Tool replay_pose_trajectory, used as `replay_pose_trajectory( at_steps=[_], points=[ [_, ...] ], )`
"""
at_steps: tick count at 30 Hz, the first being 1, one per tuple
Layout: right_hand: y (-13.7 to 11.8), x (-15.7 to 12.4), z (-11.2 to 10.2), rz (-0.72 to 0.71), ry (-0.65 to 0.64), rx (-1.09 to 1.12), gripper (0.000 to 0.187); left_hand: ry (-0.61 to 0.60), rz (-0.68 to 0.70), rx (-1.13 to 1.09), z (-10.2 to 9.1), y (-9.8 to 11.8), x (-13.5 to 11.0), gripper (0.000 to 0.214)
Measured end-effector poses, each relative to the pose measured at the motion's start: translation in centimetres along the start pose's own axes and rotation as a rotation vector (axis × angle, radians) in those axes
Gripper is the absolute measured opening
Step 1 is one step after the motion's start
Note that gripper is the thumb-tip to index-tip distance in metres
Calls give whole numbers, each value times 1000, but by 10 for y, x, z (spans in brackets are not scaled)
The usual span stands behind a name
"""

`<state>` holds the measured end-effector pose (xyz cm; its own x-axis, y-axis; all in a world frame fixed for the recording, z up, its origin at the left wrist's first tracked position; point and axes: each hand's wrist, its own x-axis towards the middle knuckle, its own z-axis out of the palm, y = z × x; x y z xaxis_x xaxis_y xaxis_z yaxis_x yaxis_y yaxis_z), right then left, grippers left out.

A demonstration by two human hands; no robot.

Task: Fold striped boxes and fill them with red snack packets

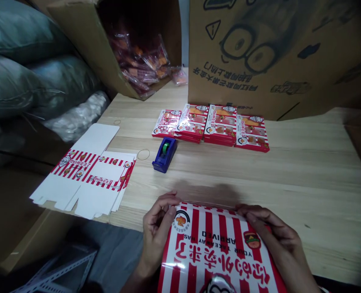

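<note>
A red-and-white striped flat carton [211, 248] with printed lettering lies at the table's near edge, tilted toward me. My left hand [157, 234] pinches its upper left corner, thumb on the printed face. My right hand [274, 236] grips its upper right edge, fingers curled over the top. Both hands are closed on the carton.
A stack of flat striped cartons [85, 175] overhangs the wooden table [290, 179] at left. A blue tape dispenser [165, 154] and a rubber band [143, 154] lie mid-table. Several red snack boxes [212, 126] sit in a row before a large printed cardboard box [274, 53]. An open box of packets [137, 57] stands behind.
</note>
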<state>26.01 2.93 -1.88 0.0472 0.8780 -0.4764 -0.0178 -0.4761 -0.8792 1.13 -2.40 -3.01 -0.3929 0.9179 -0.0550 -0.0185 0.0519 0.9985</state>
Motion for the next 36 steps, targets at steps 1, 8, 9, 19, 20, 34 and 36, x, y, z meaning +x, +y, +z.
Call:
replay_pose_trajectory(
  at_steps=[1, 8, 9, 19, 20, 34, 36],
  points=[
    [1, 2, -1, 24, -9, 15, 31, 13, 0, 1, 0, 0, 0, 17],
    [8, 18, -2, 44, -43, 74, 33, 30, -41, 24, 1, 1, 6, 19],
    [8, 19, -1, 28, -50, 82, 32, 33, -40, 27, 1, 1, 6, 18],
    [1, 27, 8, -110, -84, 212, 24, -2, 7, 66, 0, -5, 19, 16],
    [1, 27, 9, -121, -84, 214, 23, -13, 11, 59, 0, -5, 21, 17],
    [1, 22, 8, -76, -161, 385, 30, -112, -202, -112, -2, -10, 38, 26],
    [4, 18, 4, -94, -171, 378, 31, -91, -227, -130, 0, -8, 38, 29]
  ],
)
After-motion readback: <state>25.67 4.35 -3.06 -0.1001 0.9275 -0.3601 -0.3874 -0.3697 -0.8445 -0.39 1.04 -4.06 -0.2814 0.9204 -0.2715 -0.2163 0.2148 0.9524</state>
